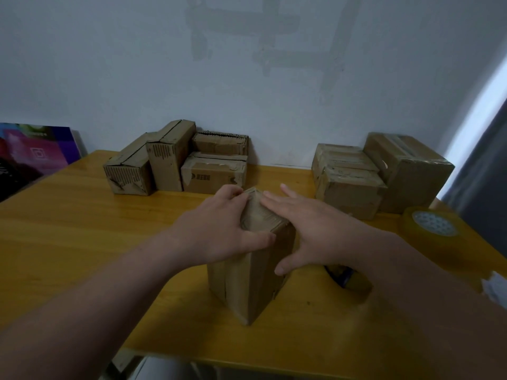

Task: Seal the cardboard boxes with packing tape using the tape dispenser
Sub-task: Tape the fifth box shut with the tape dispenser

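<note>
A glossy yellow-orange wooden table [82, 229] is standing against a pale grey-blue wall [137, 64] that is showing darker patchy streaks, with a grey curtain [482, 174] hanging past the table's right edge and a purple and red printed panel [35, 152] leaning at its back left corner. A tall brown cardboard box [252, 286] is standing upright near the middle of the front edge. The left hand [219, 223] is gripping its top, fingers curling over the far side and thumb pressing on the near side. The right hand [307, 229] is lying flat on the top with fingers straight and thumb spreading down the box's right side. A cluster of worn brown cardboard boxes [167, 160] is sitting along the back edge on the left, and a second cluster of taped brown boxes [356, 182] is sitting towards the back right corner. A yellowish roll of clear packing tape [432, 227] is lying by the right edge. The dark tape dispenser [346, 278] is mostly hiding behind the right forearm, just right of the tall box. A white scrap [496, 290] at the right edge is too blurred to identify.
</note>
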